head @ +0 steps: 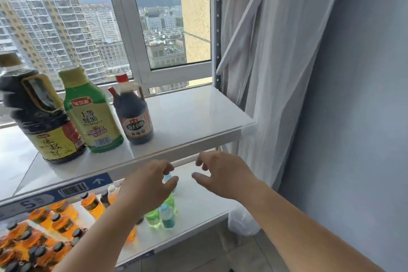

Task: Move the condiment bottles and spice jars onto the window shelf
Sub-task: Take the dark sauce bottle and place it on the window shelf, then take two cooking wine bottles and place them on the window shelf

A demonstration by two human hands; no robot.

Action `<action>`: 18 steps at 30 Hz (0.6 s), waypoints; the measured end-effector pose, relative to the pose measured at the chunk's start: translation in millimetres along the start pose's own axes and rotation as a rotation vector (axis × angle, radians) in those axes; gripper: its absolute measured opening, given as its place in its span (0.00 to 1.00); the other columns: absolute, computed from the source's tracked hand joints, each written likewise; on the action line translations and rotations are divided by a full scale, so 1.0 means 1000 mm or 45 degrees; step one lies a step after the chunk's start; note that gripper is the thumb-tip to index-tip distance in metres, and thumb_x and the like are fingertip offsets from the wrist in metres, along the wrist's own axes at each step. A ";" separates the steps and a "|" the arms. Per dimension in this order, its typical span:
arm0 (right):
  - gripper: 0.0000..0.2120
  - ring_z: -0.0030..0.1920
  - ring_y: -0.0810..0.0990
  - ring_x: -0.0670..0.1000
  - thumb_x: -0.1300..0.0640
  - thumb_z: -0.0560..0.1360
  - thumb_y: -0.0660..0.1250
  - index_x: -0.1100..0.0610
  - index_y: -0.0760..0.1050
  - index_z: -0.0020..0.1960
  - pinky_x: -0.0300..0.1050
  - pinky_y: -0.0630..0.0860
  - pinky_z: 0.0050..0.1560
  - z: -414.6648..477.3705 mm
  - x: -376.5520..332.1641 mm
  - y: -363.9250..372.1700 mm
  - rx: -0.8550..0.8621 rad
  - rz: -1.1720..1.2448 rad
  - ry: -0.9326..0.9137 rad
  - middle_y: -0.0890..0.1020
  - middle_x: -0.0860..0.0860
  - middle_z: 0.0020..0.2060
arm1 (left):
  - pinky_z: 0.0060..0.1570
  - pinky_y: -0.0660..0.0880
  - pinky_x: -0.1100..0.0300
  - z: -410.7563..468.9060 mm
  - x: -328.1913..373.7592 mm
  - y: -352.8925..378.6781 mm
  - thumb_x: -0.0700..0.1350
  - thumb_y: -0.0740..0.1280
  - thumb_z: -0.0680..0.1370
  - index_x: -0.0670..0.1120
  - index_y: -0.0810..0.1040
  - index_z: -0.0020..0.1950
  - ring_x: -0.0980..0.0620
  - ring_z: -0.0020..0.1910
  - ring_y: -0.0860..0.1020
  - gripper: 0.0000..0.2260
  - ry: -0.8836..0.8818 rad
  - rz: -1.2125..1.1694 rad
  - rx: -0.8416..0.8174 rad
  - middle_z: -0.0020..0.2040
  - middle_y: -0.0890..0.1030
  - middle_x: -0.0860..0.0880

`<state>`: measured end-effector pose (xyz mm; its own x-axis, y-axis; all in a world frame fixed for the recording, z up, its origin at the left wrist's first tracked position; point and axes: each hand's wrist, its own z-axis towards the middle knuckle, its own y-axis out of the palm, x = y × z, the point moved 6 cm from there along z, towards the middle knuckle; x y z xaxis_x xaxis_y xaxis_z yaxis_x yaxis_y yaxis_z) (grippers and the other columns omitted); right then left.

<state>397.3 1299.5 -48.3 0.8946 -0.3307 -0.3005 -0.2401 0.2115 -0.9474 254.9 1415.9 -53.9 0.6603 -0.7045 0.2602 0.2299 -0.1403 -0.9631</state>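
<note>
Reaching under the window shelf (198, 117), left hand (150, 185) pinching a blue-capped bottle (169, 177), right hand (223, 174) loosely spread, holding nothing.

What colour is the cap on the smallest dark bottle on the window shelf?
Red; the cap shows best in the head view.
</note>
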 end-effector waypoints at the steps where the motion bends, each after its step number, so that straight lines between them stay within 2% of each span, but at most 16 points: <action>1: 0.19 0.55 0.81 0.50 0.38 0.79 0.62 0.48 0.75 0.62 0.50 0.79 0.57 -0.013 0.001 -0.004 0.024 -0.007 0.047 0.82 0.45 0.55 | 0.51 0.77 0.58 -0.004 0.006 0.000 0.61 0.65 0.79 0.59 0.78 0.63 0.57 0.55 0.79 0.15 0.051 0.009 0.008 0.58 0.80 0.61; 5: 0.18 0.53 0.82 0.49 0.38 0.79 0.62 0.48 0.76 0.63 0.49 0.80 0.56 -0.067 -0.002 -0.011 0.068 0.004 0.245 0.83 0.43 0.53 | 0.52 0.77 0.58 -0.029 0.021 0.001 0.62 0.64 0.79 0.59 0.77 0.61 0.57 0.55 0.79 0.14 0.195 -0.006 -0.014 0.54 0.79 0.63; 9: 0.18 0.54 0.81 0.48 0.38 0.79 0.62 0.47 0.75 0.63 0.45 0.75 0.52 -0.130 -0.014 -0.008 0.046 0.001 0.423 0.83 0.42 0.54 | 0.46 0.71 0.60 -0.065 0.036 0.010 0.62 0.63 0.80 0.59 0.76 0.61 0.57 0.56 0.79 0.14 0.352 -0.033 -0.068 0.57 0.80 0.62; 13: 0.17 0.51 0.79 0.48 0.38 0.79 0.63 0.47 0.75 0.61 0.46 0.75 0.50 -0.208 -0.017 -0.009 0.038 -0.022 0.595 0.81 0.42 0.52 | 0.52 0.76 0.58 -0.106 0.067 0.029 0.62 0.63 0.79 0.59 0.77 0.59 0.57 0.56 0.78 0.13 0.509 -0.084 -0.176 0.53 0.79 0.62; 15: 0.16 0.48 0.78 0.47 0.38 0.79 0.63 0.47 0.75 0.59 0.46 0.74 0.48 -0.248 -0.013 -0.015 0.046 -0.057 0.691 0.80 0.42 0.50 | 0.51 0.74 0.59 -0.129 0.090 0.035 0.62 0.62 0.79 0.59 0.76 0.60 0.58 0.55 0.77 0.13 0.610 -0.095 -0.206 0.53 0.78 0.63; 18: 0.16 0.50 0.79 0.48 0.38 0.79 0.63 0.48 0.75 0.60 0.47 0.77 0.51 -0.310 -0.010 -0.028 0.077 -0.095 0.820 0.81 0.43 0.50 | 0.49 0.72 0.59 -0.164 0.130 0.037 0.61 0.62 0.79 0.60 0.76 0.60 0.59 0.53 0.77 0.12 0.746 -0.140 -0.248 0.53 0.78 0.63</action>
<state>278.7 1011.8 -52.7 0.4989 -0.8275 -0.2576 -0.1478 0.2117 -0.9661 232.2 1204.9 -66.8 0.1260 -0.9353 0.3307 0.1035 -0.3191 -0.9420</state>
